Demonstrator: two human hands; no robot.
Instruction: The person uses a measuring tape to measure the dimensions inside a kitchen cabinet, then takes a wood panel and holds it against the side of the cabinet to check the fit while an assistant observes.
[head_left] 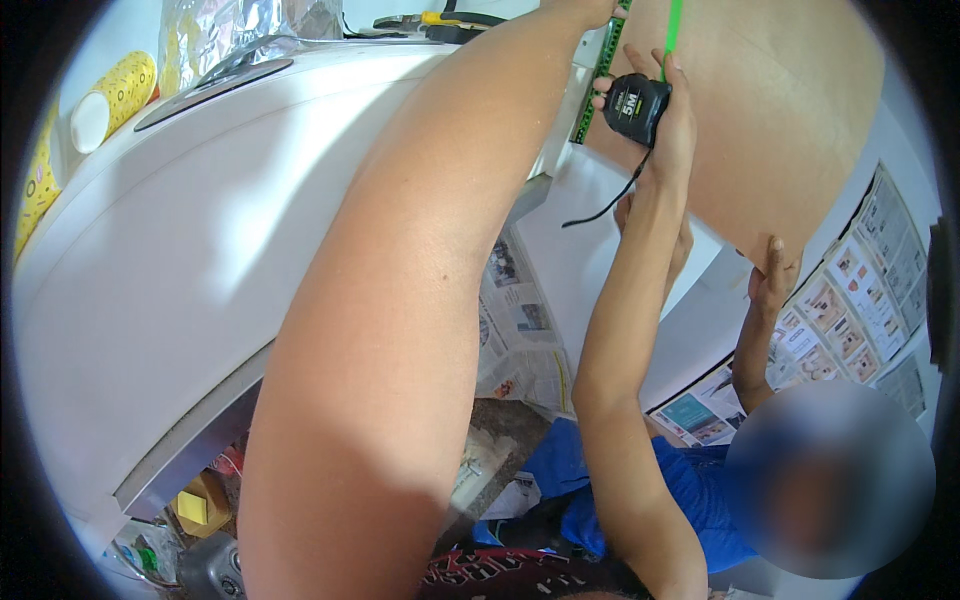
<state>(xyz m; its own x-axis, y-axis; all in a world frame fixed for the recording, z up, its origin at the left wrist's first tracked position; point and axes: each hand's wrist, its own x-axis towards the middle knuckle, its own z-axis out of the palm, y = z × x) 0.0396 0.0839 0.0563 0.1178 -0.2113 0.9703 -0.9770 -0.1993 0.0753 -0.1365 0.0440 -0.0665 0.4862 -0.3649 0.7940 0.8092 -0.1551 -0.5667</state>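
My right hand is closed around a black tape measure, with a plain green blade running up out of the frame. A black wrist cord dangles from its case. Behind it is a light brown board, tilted. Along the board's left edge lies a green strip with black markings. My left forearm reaches up across the white surface; my left hand is cut off by the top edge near that strip, its fingers mostly hidden. Another person's hand grips the board's lower corner.
A person in a blue shirt crouches at lower right. Yellow patterned paper cups, a clear plastic bag and pliers rest on the white table. Newspaper sheets lie below, with a yellow block at lower left.
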